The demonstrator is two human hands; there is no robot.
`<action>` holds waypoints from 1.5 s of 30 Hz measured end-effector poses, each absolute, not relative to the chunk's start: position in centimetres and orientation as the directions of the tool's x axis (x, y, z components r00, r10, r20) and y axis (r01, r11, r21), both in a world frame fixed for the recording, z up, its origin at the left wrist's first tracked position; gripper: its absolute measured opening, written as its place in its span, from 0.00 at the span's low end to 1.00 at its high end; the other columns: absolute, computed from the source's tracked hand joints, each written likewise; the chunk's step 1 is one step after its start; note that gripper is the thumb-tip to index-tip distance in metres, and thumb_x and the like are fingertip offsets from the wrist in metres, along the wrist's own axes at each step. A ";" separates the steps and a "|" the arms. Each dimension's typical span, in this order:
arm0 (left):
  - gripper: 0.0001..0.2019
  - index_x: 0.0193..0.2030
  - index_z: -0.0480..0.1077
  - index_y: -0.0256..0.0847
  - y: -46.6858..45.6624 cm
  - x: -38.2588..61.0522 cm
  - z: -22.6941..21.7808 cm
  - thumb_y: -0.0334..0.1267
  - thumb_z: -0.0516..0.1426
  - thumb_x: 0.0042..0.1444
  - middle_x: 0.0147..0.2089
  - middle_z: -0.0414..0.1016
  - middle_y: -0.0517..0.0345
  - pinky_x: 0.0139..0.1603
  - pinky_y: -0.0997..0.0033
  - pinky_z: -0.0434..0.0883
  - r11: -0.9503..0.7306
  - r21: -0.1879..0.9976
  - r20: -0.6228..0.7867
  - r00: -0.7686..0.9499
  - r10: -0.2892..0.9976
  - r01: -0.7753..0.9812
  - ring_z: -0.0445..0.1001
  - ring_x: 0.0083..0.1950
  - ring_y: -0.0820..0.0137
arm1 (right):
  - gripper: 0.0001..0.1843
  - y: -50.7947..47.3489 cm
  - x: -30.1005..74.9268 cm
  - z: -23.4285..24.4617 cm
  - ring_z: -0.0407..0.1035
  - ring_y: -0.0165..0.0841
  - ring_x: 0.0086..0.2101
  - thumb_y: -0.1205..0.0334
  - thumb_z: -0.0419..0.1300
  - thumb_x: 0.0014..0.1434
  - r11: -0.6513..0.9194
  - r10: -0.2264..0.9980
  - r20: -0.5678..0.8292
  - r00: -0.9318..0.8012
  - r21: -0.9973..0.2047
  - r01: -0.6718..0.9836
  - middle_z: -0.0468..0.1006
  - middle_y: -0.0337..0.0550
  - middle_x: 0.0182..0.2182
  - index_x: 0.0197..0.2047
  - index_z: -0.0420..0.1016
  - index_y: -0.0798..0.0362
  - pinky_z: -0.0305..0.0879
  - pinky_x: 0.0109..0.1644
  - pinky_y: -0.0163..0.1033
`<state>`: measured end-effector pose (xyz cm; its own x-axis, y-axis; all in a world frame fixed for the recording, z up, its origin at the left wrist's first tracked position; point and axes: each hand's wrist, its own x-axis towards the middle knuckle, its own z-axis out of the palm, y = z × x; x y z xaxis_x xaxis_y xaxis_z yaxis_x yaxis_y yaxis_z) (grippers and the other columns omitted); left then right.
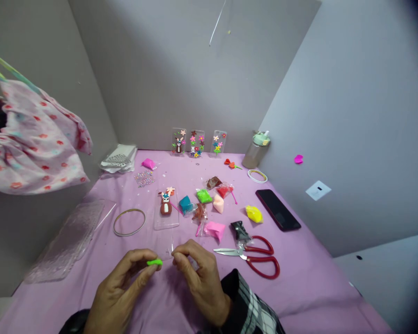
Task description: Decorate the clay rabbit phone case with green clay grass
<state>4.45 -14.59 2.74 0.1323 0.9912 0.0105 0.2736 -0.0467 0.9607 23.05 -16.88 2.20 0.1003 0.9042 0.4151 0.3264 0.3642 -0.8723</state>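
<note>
Between thumb and forefinger, my left hand point(123, 285) pinches a small bright green lump of clay point(154, 262). My right hand point(202, 280) is a little to its right, thumb and forefinger pressed together. Whatever sits in that pinch is too small to make out. Just beyond the fingers, a clear sheet point(165, 246) lies on the pink cloth. Farther back is a transparent phone case point(167, 224) bearing a brown clay rabbit point(166, 206) and a pale flower. Red-handled scissors point(244, 253) rest beside my right hand, blades pointing left.
Wrapped clay packs, among them green point(204, 195), pink point(214, 229), black point(240, 230) and yellow point(254, 214), lie mid-table. A phone point(277, 209) is at right, a bottle point(256, 152) behind. Decorated cases point(197, 144) lean on the wall. A tape ring point(129, 222) lies left.
</note>
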 end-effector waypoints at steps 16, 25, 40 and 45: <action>0.19 0.30 0.76 0.44 -14.4 4.0 2.9 0.57 0.59 0.59 0.30 0.77 0.61 0.35 0.77 0.74 -0.075 0.923 -0.010 0.220 0.975 0.377 0.77 0.34 0.66 | 0.16 -17.4 22.5 3.2 0.74 0.29 0.29 0.56 0.69 0.62 0.506 0.860 0.509 -0.040 -0.838 0.206 0.81 0.43 0.34 0.51 0.77 0.53 0.72 0.36 0.33; 0.16 0.42 0.78 0.47 -14.3 4.3 2.8 0.55 0.64 0.53 0.39 0.84 0.58 0.43 0.75 0.79 -0.084 0.934 0.034 0.146 0.989 0.346 0.83 0.41 0.63 | 0.07 -17.3 22.5 3.9 0.74 0.31 0.32 0.63 0.62 0.67 0.483 0.856 0.515 0.039 -0.825 0.294 0.81 0.43 0.31 0.39 0.81 0.54 0.70 0.37 0.34; 0.10 0.34 0.80 0.48 -14.5 4.7 3.2 0.50 0.63 0.56 0.37 0.83 0.60 0.44 0.78 0.77 -0.181 0.924 0.114 0.209 0.971 0.338 0.82 0.40 0.65 | 0.12 -17.3 22.7 4.1 0.73 0.32 0.33 0.57 0.60 0.69 0.444 0.883 0.469 0.004 -0.837 0.321 0.79 0.42 0.31 0.39 0.82 0.53 0.70 0.38 0.35; 0.13 0.32 0.78 0.47 -14.6 4.5 3.4 0.52 0.60 0.60 0.33 0.80 0.61 0.41 0.78 0.75 -0.138 0.919 0.041 0.260 0.965 0.369 0.80 0.38 0.67 | 0.12 -17.5 22.6 4.0 0.73 0.31 0.32 0.58 0.60 0.70 0.446 0.883 0.469 -0.001 -0.841 0.307 0.80 0.42 0.30 0.38 0.81 0.53 0.69 0.38 0.34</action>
<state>4.47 -14.62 3.38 0.2604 0.9647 0.0407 0.3689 -0.1383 0.9191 22.61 -17.48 3.99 -0.0005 0.8834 0.4687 0.3073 0.4461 -0.8406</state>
